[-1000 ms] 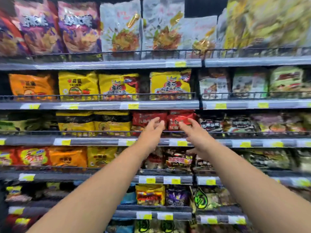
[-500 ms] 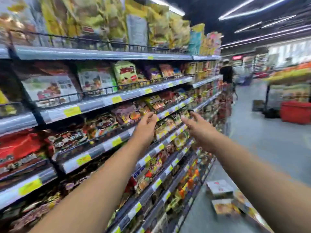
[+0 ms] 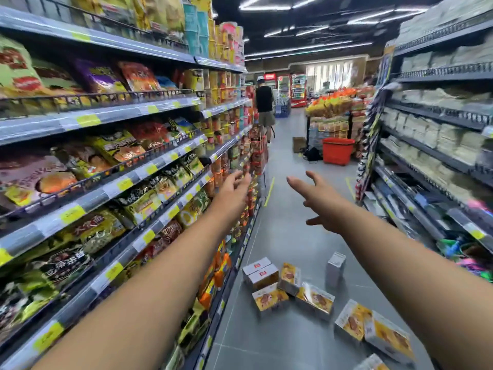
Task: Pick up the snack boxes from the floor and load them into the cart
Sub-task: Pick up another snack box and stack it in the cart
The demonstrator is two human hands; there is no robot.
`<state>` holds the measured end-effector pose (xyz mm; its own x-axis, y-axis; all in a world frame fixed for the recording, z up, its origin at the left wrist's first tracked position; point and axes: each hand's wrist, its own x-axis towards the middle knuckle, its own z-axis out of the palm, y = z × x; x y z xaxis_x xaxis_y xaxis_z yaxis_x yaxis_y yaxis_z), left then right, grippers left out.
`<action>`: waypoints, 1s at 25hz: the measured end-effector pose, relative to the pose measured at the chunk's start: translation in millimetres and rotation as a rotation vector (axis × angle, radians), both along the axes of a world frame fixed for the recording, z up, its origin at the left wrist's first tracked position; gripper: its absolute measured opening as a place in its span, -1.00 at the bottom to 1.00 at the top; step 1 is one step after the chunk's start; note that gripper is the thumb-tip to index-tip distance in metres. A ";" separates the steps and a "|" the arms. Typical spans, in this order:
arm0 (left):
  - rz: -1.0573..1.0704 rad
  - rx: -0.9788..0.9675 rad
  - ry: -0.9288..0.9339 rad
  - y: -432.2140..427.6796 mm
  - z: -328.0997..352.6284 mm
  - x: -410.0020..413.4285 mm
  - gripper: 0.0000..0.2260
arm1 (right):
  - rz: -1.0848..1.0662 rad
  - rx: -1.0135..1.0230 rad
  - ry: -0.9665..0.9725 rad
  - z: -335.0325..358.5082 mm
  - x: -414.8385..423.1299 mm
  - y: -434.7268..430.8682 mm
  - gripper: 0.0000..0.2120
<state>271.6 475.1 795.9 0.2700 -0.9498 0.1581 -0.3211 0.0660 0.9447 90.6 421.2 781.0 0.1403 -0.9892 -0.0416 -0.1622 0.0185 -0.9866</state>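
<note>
both arms reach out down the aisle, the left hand (image 3: pixel 233 188) and right hand (image 3: pixel 316 194) spread with loose fingers, holding nothing. the snack boxes (image 3: pixel 288 287) lie scattered on the grey floor (image 3: pixel 288 236) below the hands, beside the left shelves (image 3: pixel 133 161). a red basket (image 3: pixel 338 151) sits farther down, near a standing person (image 3: pixel 264 102).

We find bare grey floor (image 3: pixel 282 236) running open down the middle of the aisle, between the left shelves (image 3: pixel 128 182) and the right shelves (image 3: pixel 426 153). The snack boxes (image 3: pixel 289 276) lie scattered low near the left shelves' foot, with strips of floor between several. Farther off, a red basket (image 3: pixel 338 150) and what may be a carton (image 3: pixel 298 144) stand to the right. A person (image 3: pixel 264 102) stands beside the left shelves.
</note>
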 end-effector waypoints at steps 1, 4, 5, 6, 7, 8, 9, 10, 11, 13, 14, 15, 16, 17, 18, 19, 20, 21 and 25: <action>-0.003 0.005 0.012 -20.6 -6.0 -7.5 -0.57 | -0.004 0.003 0.002 -4.1 -8.9 -19.4 -0.20; 0.000 0.047 0.048 -86.8 -20.7 -25.5 -0.56 | -0.013 0.033 0.046 -12.1 -31.2 -80.8 -0.19; 0.014 0.059 0.054 -108.2 -25.4 -28.7 -0.56 | -0.014 0.043 0.059 -15.2 -37.0 -102.0 -0.19; 0.023 0.063 0.057 -130.6 -30.5 -31.5 -0.56 | -0.011 0.037 0.065 -17.6 -41.1 -124.3 -0.20; 0.027 0.067 0.067 -148.9 -33.9 -34.0 -0.56 | -0.006 0.037 0.069 -19.3 -44.4 -143.7 -0.20; 0.037 0.075 0.072 -168.3 -37.5 -35.8 -0.56 | -0.001 0.054 0.069 -22.1 -45.6 -164.1 -0.20; 0.040 0.094 0.077 -186.7 -40.4 -37.2 -0.56 | 0.007 0.071 0.071 -25.6 -44.8 -183.7 -0.19; 0.033 0.104 0.086 -198.3 -43.2 -36.7 -0.57 | 0.015 0.072 0.074 -28.2 -43.8 -195.3 -0.19; 0.027 0.110 0.093 -214.3 -46.4 -34.0 -0.57 | 0.025 0.080 0.069 -32.6 -40.9 -212.1 -0.18; 0.032 0.124 0.107 -256.6 -55.3 -24.9 -0.57 | 0.025 0.108 0.050 -44.0 -33.7 -251.6 -0.18; 0.032 0.136 0.112 -281.1 -61.7 -18.6 -0.57 | 0.022 0.122 0.045 -50.8 -29.7 -270.8 -0.18; 0.028 0.153 0.109 -303.9 -67.1 -12.4 -0.57 | 0.015 0.138 0.048 -57.0 -25.7 -287.5 -0.19; 0.022 0.164 0.115 -325.4 -72.7 -7.2 -0.58 | 0.009 0.150 0.055 -62.9 -22.4 -302.8 -0.19; 0.015 0.174 0.124 -352.4 -80.3 -2.3 -0.59 | -0.009 0.165 0.067 -70.0 -19.0 -322.5 -0.19; -0.002 0.168 0.138 -380.3 -87.6 1.8 -0.60 | -0.037 0.173 0.078 -77.1 -15.5 -344.6 -0.19; -0.023 0.166 0.154 -408.2 -94.4 5.9 -0.61 | -0.062 0.175 0.085 -83.3 -11.8 -368.0 -0.18; -0.053 0.160 0.167 -437.8 -101.8 9.8 -0.61 | -0.083 0.168 0.090 -89.9 -7.9 -394.0 -0.18; -0.081 0.168 0.178 -467.3 -108.6 13.0 -0.62 | -0.118 0.174 0.091 -95.8 -4.8 -420.2 -0.17; -0.145 0.203 0.142 -568.1 -139.9 20.7 -0.57 | -0.211 0.220 0.101 -124.4 -1.4 -505.4 -0.14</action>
<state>292.2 -93.0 656.0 0.1352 -0.9884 -0.0689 -0.1858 -0.0936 0.9781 89.1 -84.2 656.5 -0.0829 -0.9618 -0.2610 -0.2292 0.2733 -0.9342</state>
